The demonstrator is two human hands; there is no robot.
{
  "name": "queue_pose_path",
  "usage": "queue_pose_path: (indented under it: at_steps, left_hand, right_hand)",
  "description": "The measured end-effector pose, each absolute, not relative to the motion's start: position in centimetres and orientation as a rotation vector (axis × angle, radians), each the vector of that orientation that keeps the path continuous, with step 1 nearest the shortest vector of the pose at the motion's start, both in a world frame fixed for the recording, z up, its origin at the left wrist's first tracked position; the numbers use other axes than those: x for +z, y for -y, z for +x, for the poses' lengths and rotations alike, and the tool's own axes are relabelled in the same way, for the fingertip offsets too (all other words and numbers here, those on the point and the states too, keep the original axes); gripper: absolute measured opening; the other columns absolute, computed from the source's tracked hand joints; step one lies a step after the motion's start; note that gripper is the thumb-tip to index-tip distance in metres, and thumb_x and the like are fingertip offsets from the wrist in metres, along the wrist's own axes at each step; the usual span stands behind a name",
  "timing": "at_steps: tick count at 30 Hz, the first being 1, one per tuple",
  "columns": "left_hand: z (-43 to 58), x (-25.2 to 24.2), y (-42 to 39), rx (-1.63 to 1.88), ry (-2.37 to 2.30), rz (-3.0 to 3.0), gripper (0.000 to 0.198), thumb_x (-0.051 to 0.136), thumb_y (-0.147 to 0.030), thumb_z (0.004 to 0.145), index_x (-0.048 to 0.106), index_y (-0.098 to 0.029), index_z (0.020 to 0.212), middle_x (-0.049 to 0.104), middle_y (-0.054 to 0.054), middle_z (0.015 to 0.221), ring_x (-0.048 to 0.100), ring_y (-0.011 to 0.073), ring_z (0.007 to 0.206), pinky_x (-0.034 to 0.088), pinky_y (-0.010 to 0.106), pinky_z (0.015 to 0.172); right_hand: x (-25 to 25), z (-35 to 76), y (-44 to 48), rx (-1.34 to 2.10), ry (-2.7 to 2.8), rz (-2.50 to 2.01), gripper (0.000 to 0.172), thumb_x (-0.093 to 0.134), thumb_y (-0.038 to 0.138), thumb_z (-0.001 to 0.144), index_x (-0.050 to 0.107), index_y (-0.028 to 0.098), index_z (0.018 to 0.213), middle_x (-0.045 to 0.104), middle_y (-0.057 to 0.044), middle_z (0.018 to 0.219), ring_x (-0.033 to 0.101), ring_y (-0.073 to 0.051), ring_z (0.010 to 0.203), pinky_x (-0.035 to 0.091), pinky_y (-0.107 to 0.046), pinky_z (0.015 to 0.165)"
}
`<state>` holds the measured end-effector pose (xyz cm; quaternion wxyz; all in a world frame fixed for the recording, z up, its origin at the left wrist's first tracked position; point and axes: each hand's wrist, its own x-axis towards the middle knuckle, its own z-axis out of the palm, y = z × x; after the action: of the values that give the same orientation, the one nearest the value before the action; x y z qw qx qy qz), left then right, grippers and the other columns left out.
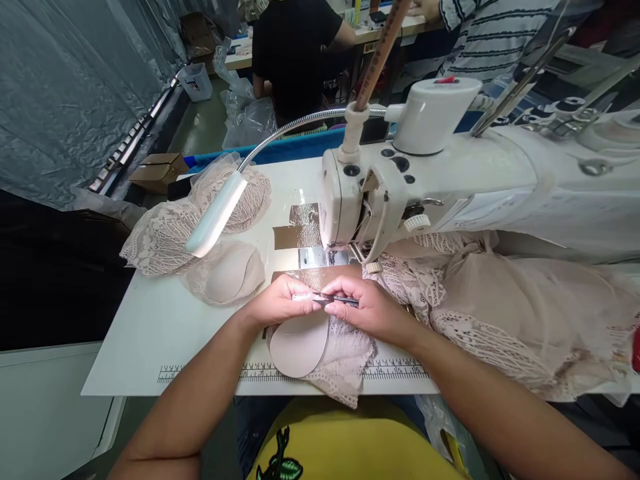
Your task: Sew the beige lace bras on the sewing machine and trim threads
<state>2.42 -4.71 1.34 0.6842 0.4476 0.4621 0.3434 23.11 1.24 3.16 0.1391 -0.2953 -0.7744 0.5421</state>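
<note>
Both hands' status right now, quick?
Left hand: closed, pinching the edge of the pale cup piece.
Right hand: closed, holding a slim dark tool; exact type unclear.

Blue-grey sheeting (90, 80) hangs at left, with a worktable (239, 62) beyond the greenish floor (199, 127).

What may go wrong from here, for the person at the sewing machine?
The small dark tool in the right hand reaches close to the fingers of the left hand, so a slip might nick skin or material. The lace piece hangs past the front edge of the table and might slide off if released. The fabric heap lies beside the right forearm; a sideways move might drag it.
</note>
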Motion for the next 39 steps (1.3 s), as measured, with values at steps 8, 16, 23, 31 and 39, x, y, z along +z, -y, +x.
queue_pose_path:
  at_steps: [8,16,23,31,39]
  left_hand:
    - [2.9,1.9,4.6,0.760,-1.058,1.038,0.033,0.072,-0.039,0.073,0.075,-0.011,0.089,0.070,0.007,0.075,0.060,0.0165,0.070,0.045,0.027,0.064]
    - [1.2,2.5,4.3,0.647,-1.051,1.137,0.034,0.070,-0.042,0.074,0.067,-0.009,0.082,0.060,0.002,0.068,0.052,0.0105,0.059,0.039,0.020,0.053]
    - [-0.6,2.3,4.1,0.669,-1.154,1.144,0.028,0.068,-0.038,0.076,0.063,-0.011,0.077,0.057,0.001,0.069,0.051,0.0103,0.063,0.038,0.020,0.058]
    - [-0.3,2.7,4.0,0.692,-1.253,1.127,0.028,0.064,-0.039,0.080,0.059,-0.012,0.078,0.050,-0.001,0.065,0.044,0.0087,0.059,0.032,0.020,0.055]
    - [-0.2,2.3,3.8,0.737,-1.242,1.214,0.029,0.061,-0.042,0.081,0.058,-0.013,0.077,0.051,0.000,0.068,0.045,0.0107,0.063,0.035,0.021,0.059]
  right_hand:
    - [2.3,22.9,-1.2,1.632,2.036,-0.867,0.019,0.057,0.034,0.085,0.062,0.020,0.097,0.065,-0.003,0.089,0.061,-0.016,0.082,0.048,-0.030,0.075]
    - [2.5,22.6,-1.5,1.657,2.093,-0.916,0.019,0.057,0.033,0.083,0.065,0.017,0.089,0.065,-0.005,0.088,0.060,-0.019,0.083,0.048,-0.032,0.075]
    - [2.5,23.4,-2.2,1.553,2.096,-1.037,0.021,0.055,0.035,0.084,0.066,0.018,0.086,0.067,-0.003,0.086,0.060,-0.019,0.082,0.046,-0.031,0.073]
    - [2.3,23.4,-1.9,1.504,2.090,-1.055,0.022,0.053,0.035,0.083,0.069,0.020,0.087,0.067,-0.004,0.083,0.060,-0.021,0.079,0.047,-0.033,0.072]
    - [2.2,23.4,-1.9,1.432,2.129,-1.062,0.019,0.053,0.033,0.083,0.067,0.019,0.082,0.066,-0.002,0.079,0.059,-0.019,0.075,0.045,-0.030,0.068]
